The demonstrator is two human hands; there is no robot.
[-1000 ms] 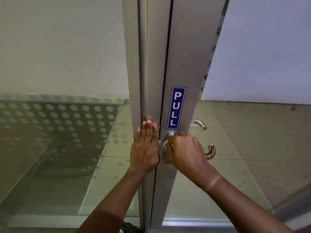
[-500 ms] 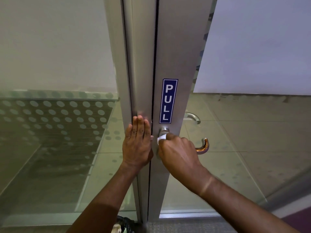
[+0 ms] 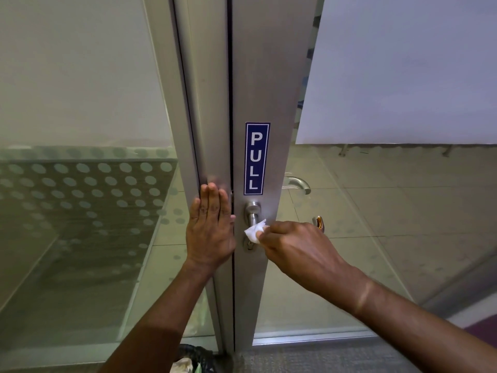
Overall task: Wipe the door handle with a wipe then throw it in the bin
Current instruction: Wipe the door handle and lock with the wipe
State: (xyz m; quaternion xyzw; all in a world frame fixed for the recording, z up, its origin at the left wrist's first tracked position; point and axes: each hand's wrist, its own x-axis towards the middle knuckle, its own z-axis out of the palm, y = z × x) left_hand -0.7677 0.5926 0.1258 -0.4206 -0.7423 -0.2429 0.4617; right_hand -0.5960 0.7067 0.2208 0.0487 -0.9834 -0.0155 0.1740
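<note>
Brushed aluminium makes up the door frame (image 3: 269,76), whose upright stile runs top to bottom between the two hands, with glass panels (image 3: 80,238) to the outside of each hand. A blue PULL sign (image 3: 257,158) is stuck lengthwise on the stile, just above the right hand's knuckles. At the bottom edge, below and between the forearms, the dark rim of a bin (image 3: 193,358) shows with pale scraps in it. The left hand (image 3: 211,230) lies flat and open against the fixed post, fingers together and pointing up, its forearm rising from below. The right hand (image 3: 298,249) reaches in from the lower right, palm down, fingers curled and pinching a wipe. The door handle (image 3: 253,214) has its round base just above that hand's fingertips; its long axis runs toward the right under the hand, and its curved tip shows beyond the knuckles. The white wipe (image 3: 255,230), crumpled, is pressed on the handle's neck at the fingertips.
</note>
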